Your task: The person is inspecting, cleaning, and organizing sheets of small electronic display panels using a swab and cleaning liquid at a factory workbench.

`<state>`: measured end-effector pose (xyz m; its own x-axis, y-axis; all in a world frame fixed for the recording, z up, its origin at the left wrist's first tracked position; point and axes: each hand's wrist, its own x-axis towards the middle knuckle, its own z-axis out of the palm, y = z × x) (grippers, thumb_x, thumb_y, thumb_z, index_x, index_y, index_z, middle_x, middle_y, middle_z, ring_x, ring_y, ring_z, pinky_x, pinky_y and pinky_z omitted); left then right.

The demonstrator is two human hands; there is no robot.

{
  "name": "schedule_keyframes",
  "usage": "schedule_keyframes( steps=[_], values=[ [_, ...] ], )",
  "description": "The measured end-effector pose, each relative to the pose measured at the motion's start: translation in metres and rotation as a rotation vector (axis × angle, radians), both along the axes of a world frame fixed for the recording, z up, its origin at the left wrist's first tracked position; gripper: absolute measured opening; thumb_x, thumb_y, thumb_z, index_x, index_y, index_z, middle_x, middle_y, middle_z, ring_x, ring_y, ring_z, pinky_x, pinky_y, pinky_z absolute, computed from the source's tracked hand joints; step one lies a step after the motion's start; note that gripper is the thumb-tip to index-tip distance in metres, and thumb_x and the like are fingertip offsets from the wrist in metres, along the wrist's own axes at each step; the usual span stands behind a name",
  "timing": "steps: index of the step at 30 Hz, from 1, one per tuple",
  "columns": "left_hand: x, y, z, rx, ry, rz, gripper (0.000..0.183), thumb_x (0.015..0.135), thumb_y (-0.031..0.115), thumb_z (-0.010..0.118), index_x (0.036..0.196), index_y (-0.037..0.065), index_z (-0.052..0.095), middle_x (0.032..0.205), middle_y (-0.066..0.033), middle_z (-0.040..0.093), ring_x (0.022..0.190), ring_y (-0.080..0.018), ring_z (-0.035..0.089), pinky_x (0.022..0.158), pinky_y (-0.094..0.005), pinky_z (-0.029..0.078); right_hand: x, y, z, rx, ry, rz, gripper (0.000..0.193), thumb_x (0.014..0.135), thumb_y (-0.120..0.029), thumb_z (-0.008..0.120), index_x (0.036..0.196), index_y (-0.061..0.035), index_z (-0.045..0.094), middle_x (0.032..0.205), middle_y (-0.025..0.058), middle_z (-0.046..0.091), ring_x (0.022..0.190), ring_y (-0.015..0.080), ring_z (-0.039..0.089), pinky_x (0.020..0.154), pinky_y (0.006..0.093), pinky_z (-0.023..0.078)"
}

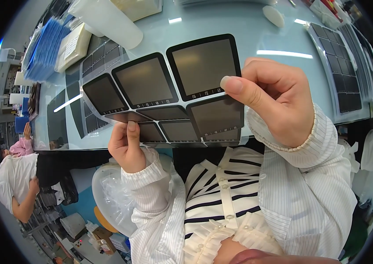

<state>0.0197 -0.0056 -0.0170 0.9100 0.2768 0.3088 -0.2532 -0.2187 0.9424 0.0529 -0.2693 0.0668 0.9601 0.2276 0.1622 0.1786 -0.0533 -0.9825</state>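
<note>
The sheet [169,94], clear with dark, black-bordered panels, is held up over the table's near edge, bent so that its top row tilts away from the rows below. The right hand [278,101] grips its right edge, the thumb pressed flat on the front and the fingers curled behind. The left hand [127,147] pinches its lower left part, thumb upright in front, the fingers partly hidden.

Beyond the left hand, more panel sheets [103,59] lie toward the left edge of the table [278,44], near a blue stack [45,50] and an off-white block [72,46] at the far left corner. A white tub [107,22] is by the far edge, and a white oval piece [273,16] lies near that edge, further right. Along the right edge lies another stack of panel sheets [338,70]. Below the near edge, left of the wearer, is a white bin [100,189] with clear plastic [114,189] inside. Past the left edge is a person in a white top [17,180], with one in pink [21,146] nearby
</note>
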Motion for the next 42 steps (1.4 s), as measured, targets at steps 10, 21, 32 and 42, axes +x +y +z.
schedule_keyframes(
  steps=[10, 21, 32, 42],
  values=[
    [-0.016, -0.04, 0.031, 0.561, -0.272, 0.09, 0.04, 0.063, 0.037, 0.082, 0.079, 0.006, 0.061, 0.07, -0.0021, 0.056, 0.061, -0.0106, 0.05, 0.049, -0.021, 0.036, -0.003, 0.005, -0.008, 0.068, 0.006, 0.02, 0.021, 0.086, -0.008, 0.061, 0.068, 0.0014, 0.056, 0.063, -0.0014, 0.044, 0.052, 0.0043, 0.033, 0.048, 0.0213, 0.024],
    [-0.016, -0.066, 0.035, 0.351, -0.195, -0.313, 0.02, 0.068, 0.003, 0.076, 0.069, 0.0, 0.056, 0.057, -0.0062, 0.049, 0.043, -0.0142, 0.044, 0.04, -0.0241, 0.034, 0.001, 0.009, -0.017, 0.294, 0.669, 0.171, 0.027, 0.087, -0.02, 0.058, 0.073, 0.0031, 0.061, 0.06, 0.0047, 0.054, 0.038, 0.0072, 0.039, 0.038, 0.0205, 0.029],
    [-0.002, -0.034, 0.039, -0.417, -0.275, 0.134, 0.026, 0.074, 0.022, 0.051, 0.062, 0.004, 0.039, 0.094, -0.0201, 0.056, 0.09, -0.0287, 0.056, 0.084, -0.0406, 0.048, 0.017, -0.028, -0.023, 0.029, 0.069, -0.061, 0.028, 0.091, -0.02, 0.055, 0.074, 0.0018, 0.061, 0.056, 0.0015, 0.052, 0.039, 0.0042, 0.037, 0.039, 0.0181, 0.028],
    [0.005, -0.021, 0.008, -0.57, 0.192, -0.287, 0.041, 0.088, 0.042, 0.047, 0.102, 0.004, 0.049, 0.074, -0.0018, 0.042, 0.063, -0.0088, 0.037, 0.055, -0.0236, 0.032, 0.018, -0.041, -0.028, 0.057, -0.073, -0.023, 0.025, 0.092, -0.018, 0.055, 0.085, 0.0035, 0.064, 0.061, 0.0059, 0.059, 0.037, 0.0045, 0.039, 0.037, 0.0174, 0.029]
  ],
)
